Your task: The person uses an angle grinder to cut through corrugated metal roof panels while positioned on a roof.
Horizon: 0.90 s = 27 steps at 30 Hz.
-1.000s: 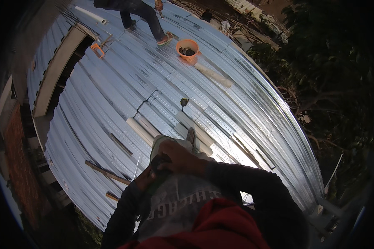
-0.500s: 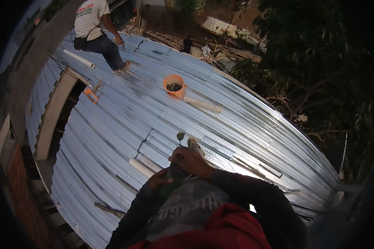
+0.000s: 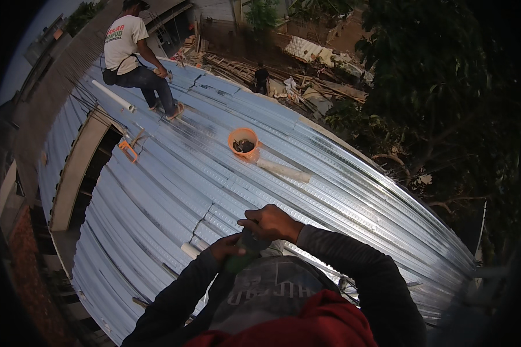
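Close in front of my body, both hands are together on a dark greenish object [image 3: 246, 247], roughly bottle-shaped; shadow hides what kind it is. My left hand [image 3: 224, 248] is closed round its side, lower down. Over its upper end sits my right hand [image 3: 273, 223], closed with the fingers curled and pressed together. The dark grey shirt [image 3: 266, 289] on my front and a red cloth [image 3: 324, 318] lie just below the hands.
Ribbed metal sheets [image 3: 185, 168] cover the curved surface. An orange bucket [image 3: 243, 141] with dark contents stands ahead, beside a pale tube [image 3: 283, 171]. Near a rectangular opening [image 3: 92, 173] lies an orange-handled saw [image 3: 128, 151]. A co-worker [image 3: 136, 61] crouches far left; white pipe [image 3: 113, 95] lies nearby.
My hands have risen slightly with the dark object between them. My right forearm has swung outward and up. The co-worker's raised hand has shifted a little, and my view has tilted.
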Available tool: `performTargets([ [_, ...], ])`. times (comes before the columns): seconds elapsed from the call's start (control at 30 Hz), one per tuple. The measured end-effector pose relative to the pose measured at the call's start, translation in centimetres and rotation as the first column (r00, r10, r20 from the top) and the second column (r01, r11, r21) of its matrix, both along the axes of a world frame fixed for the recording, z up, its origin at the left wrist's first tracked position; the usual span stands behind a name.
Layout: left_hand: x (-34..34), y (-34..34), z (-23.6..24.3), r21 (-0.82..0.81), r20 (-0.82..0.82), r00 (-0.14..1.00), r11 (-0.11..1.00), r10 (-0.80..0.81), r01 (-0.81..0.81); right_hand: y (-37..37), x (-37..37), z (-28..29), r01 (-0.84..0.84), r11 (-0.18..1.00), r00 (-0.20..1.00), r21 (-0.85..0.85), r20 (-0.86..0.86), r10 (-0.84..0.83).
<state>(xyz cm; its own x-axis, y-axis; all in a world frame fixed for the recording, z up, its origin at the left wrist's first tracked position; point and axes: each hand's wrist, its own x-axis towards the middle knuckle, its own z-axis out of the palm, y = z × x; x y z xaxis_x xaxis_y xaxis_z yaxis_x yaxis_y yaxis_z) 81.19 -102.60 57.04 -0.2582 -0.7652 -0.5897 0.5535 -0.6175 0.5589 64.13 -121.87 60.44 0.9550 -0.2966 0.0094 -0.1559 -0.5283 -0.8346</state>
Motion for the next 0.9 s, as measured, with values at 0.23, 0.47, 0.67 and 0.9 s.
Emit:
performTargets([
  [0.23,0.0,-6.5,1.6,0.009,0.302,0.95,0.997,-0.078,0.079,-2.6,-1.3,-0.9,0.508,0.781,0.855,0.363,-0.327,-0.403],
  [0.47,0.7,-12.8,0.4,-0.08,0.424,0.862,0.937,-0.278,0.341,-10.7,-1.0,-1.7,-0.12,0.993,0.983,-0.017,-0.139,0.116],
  [0.67,0.8,-15.0,0.5,0.075,0.169,0.948,0.963,-0.268,0.259,-12.9,-3.0,2.7,0.152,0.91,0.967,-0.386,0.247,-0.056],
  [0.9,0.1,-15.2,-1.2,0.094,0.033,0.996,0.992,-0.083,0.079,-10.4,-6.0,-1.8,0.165,0.986,0.986,-0.002,-0.015,-0.165],
])
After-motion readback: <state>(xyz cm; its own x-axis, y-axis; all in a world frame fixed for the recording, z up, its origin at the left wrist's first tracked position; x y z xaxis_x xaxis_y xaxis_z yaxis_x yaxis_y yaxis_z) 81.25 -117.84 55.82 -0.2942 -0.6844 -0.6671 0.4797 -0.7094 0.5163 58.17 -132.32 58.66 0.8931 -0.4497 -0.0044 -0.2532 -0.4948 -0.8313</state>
